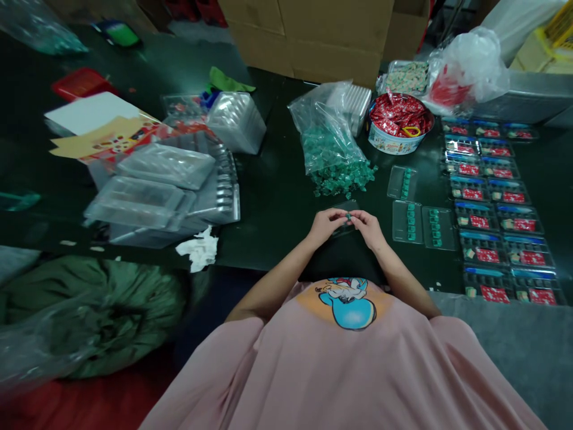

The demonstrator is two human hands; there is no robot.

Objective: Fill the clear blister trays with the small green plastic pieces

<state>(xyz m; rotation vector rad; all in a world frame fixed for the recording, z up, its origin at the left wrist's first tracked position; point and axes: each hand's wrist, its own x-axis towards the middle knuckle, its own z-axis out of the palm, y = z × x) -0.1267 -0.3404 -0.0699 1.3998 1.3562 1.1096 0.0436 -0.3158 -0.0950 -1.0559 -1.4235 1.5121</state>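
Close together at the table's front edge, both hands meet over a clear plastic tray (pixel 348 207). My left hand (pixel 326 225) and my right hand (pixel 367 227) pinch a small green piece (pixel 348 216) between their fingertips. Just beyond them lies a heap of green pieces (pixel 342 178), spilling from a clear plastic bag (pixel 324 134). To the right of my right hand, three clear trays with rows of green pieces lie flat, one of them nearest (pixel 407 221).
Filled trays with red packets (pixel 486 255) stand in two columns at the right. A round tin (pixel 396 142) of red packets is behind. Stacked clear trays (pixel 147 200) and crumpled white tissue (pixel 200 249) lie left. Cardboard (pixel 313 42) stands at the back.
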